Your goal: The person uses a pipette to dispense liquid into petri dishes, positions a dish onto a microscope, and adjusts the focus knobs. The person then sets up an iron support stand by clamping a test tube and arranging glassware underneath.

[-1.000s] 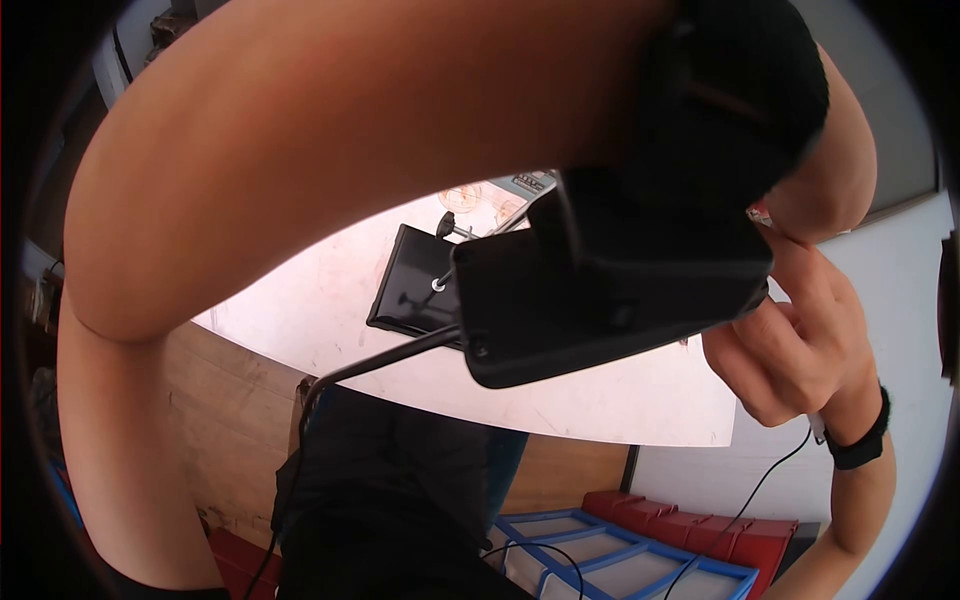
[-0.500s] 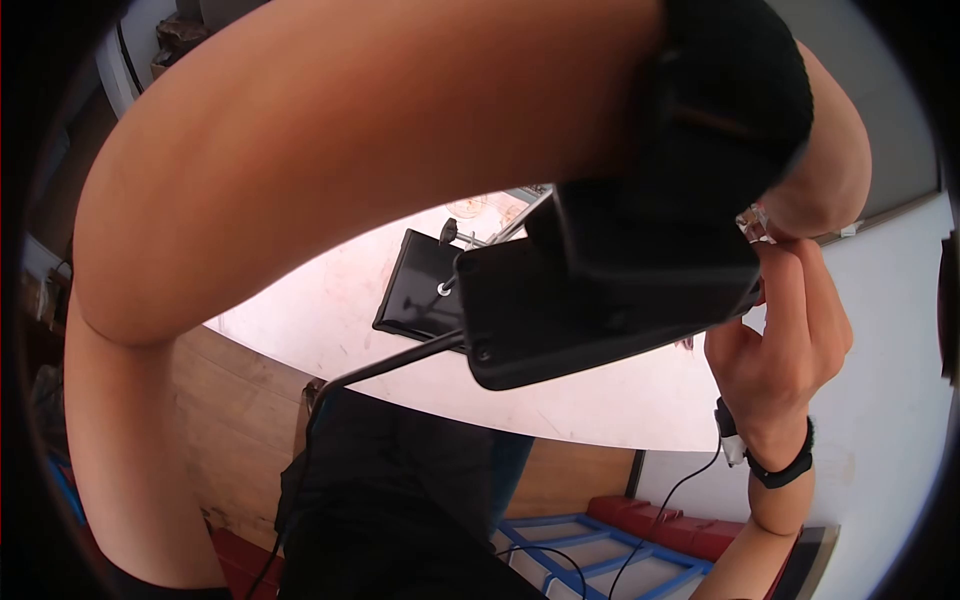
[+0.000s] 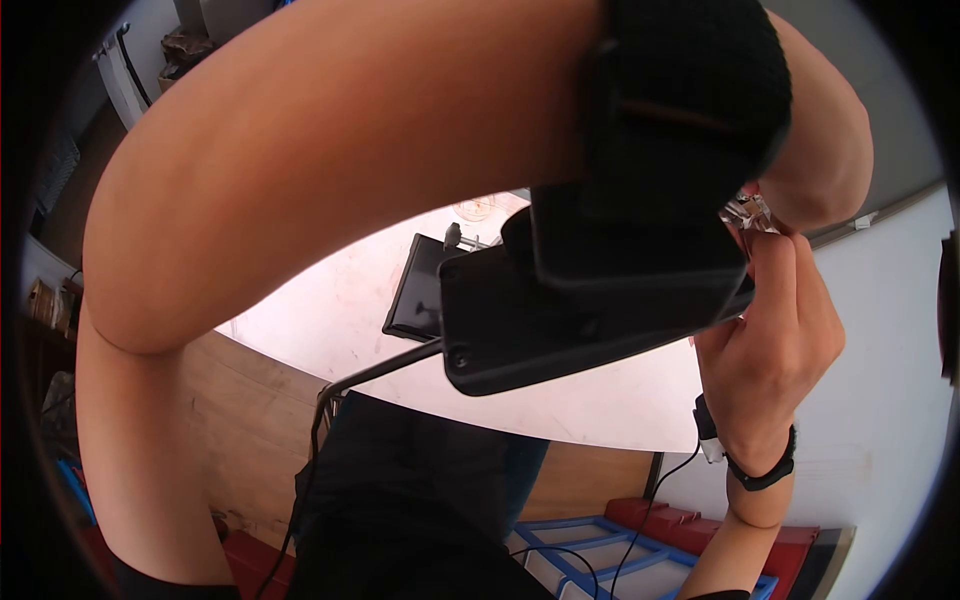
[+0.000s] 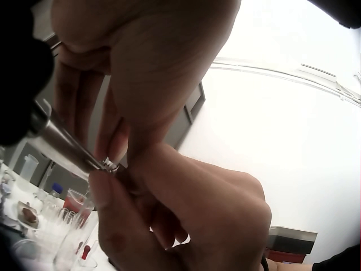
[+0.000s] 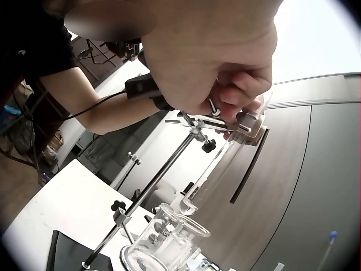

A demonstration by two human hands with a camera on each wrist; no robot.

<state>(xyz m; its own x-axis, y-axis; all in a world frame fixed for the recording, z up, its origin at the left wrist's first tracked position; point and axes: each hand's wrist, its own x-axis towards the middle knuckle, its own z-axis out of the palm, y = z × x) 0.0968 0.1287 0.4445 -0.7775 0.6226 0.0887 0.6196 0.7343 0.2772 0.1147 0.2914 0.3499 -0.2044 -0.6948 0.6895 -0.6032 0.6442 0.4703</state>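
Observation:
A tilted glass test tube (image 5: 211,180) sits in a clamp (image 5: 248,129) on a metal stand rod (image 5: 149,195). My left hand (image 3: 825,130) reaches over from above, its fingers round the tube's upper end. In the left wrist view those fingers (image 4: 73,93) point downward behind the clamp's metal arm (image 4: 67,145). From below comes my right hand (image 3: 780,335), whose thumb and forefinger pinch a small metal part of the clamp; its other fingers are curled. The left forearm and its black wrist camera cover much of the work in the head view.
Glass beakers (image 5: 161,245) stand below the tube. The black stand base (image 3: 413,295) rests on the white table (image 3: 560,410). In the left wrist view, a cup of red liquid (image 4: 74,201) and several glass vessels stand on the table. A wall (image 3: 890,330) rises at right.
My right hand has swung left and turned more upright at the clamp, its wrist shifting inward. The left hand stays over the clamp, with its forearm slightly shifted left.

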